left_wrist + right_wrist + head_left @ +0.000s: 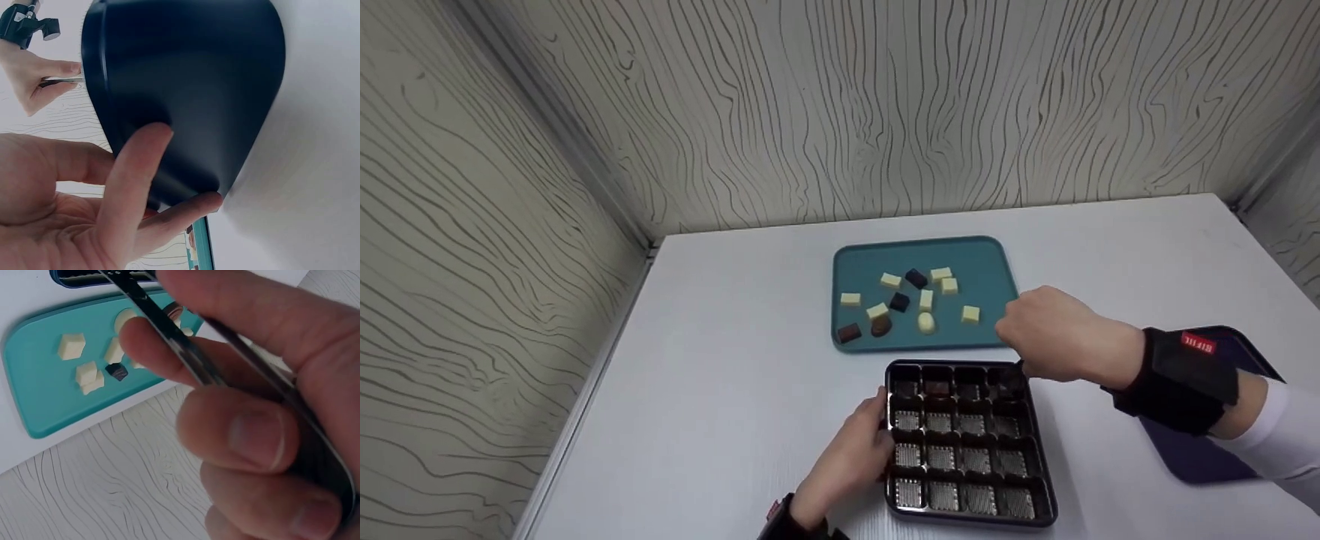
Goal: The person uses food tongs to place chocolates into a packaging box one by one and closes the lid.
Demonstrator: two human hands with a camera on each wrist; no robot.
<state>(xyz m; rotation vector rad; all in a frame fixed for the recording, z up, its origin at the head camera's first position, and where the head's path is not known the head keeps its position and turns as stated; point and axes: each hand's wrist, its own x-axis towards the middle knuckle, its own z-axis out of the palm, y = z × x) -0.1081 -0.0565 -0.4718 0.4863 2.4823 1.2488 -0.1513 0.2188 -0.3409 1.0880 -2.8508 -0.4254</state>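
A: Where to begin?

B: With the compartmented box [971, 517], set on the tabletop [712, 360] between the teal tray [984, 262] and the near edge, with that edge out of frame. Placed close to the tray, probably for a short reach.

A: And on the tray, toward the far edge?

B: Pale pieces [971, 314] and dark pieces [916, 278], scattered loosely, mostly apart.

A: Left hand [851, 450]?

B: Fingers loosely extended, laid against the box's left wall, not wrapped round anything. Likely there to steady.

A: Right hand [1054, 334]?

B: Fingers curled round tweezers [171, 334], with a gap between the two metal arms. Brought to the box's far right corner; presumably a slim tool for a narrow compartment, too tight for fingers.

A: Anything between the tips?

B: Impossible to tell. Cut off in the right wrist view, lost against dark plastic from the head.

A: Far row of the box?

B: Apparently more dark pieces, though hard to separate from the dark walls. Ridged bases showing in the nearer rows.

A: Toward the right edge?

B: A navy tray [1192, 454], partly hidden under the wrist strap [1177, 375] and sleeve [1290, 427].
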